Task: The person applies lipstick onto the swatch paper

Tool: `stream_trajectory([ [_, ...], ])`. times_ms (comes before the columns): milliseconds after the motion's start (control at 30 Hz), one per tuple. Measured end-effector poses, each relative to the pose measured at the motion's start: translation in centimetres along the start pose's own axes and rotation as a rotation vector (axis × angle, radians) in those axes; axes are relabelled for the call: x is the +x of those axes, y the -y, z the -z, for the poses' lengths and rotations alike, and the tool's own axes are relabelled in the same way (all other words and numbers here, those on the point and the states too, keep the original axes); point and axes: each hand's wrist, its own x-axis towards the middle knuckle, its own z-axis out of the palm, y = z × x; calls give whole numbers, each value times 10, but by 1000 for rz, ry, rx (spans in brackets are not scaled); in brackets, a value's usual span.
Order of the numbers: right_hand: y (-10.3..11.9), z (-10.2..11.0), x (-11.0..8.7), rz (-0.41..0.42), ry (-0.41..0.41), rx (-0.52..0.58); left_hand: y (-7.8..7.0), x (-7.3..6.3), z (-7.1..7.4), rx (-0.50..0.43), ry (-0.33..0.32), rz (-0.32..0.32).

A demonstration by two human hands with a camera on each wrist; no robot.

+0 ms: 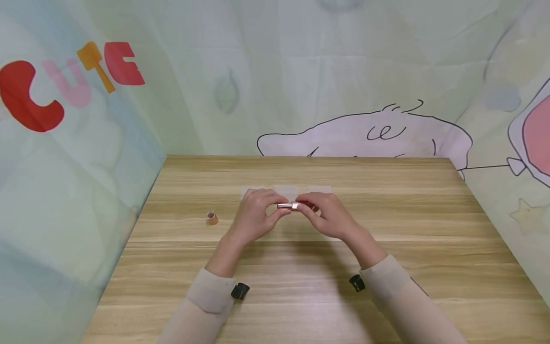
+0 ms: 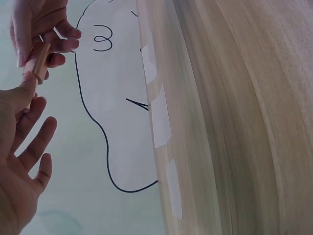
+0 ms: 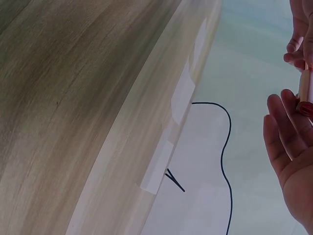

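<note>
Both hands meet above the middle of the table around a small rose-gold lipstick tube point(image 1: 288, 206), held roughly level. My left hand point(image 1: 257, 215) pinches its left end between thumb and fingertips. At the right end my right hand point(image 1: 325, 213) grips the tube with thumb and fingers, covering part of it. In the right wrist view the tube point(image 3: 304, 88) shows a red round end, partly cut off by the frame. A short copper-coloured cap point(image 1: 212, 218) stands on the table, left of the left hand.
Beneath and behind the hands, several whitish rectangular strips point(image 1: 285, 192) lie in a row on the wood-grain table point(image 1: 301, 286). A printed cloth backdrop point(image 1: 279, 86) rises along the table's back and sides. Each wrist wears a small black device point(image 1: 240, 291).
</note>
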Motion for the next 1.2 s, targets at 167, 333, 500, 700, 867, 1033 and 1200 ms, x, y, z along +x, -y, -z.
stream_trajectory([
  [167, -3, -2, 0, 14, 2, 11, 1, -1, -1, 26, 4, 1],
  [333, -5, -2, 0, 33, -6, 15, 3, -1, -2, 41, -7, -13],
  [500, -5, -3, 0, 43, -13, 15, 4, -1, -2, 48, -20, -21],
  [700, -3, -3, 0, 39, -10, 35, 4, -1, -3, 17, -36, -32],
  [867, -3, -3, 0, 2, 17, 91, 3, 0, -2, -11, -37, -35],
  [1033, -3, -2, 1, -65, 42, 156, 3, 0, -1, -25, -46, -33],
  [1200, -1, 1, 3, -151, 77, 208, 2, 0, -1, -46, -68, -56],
])
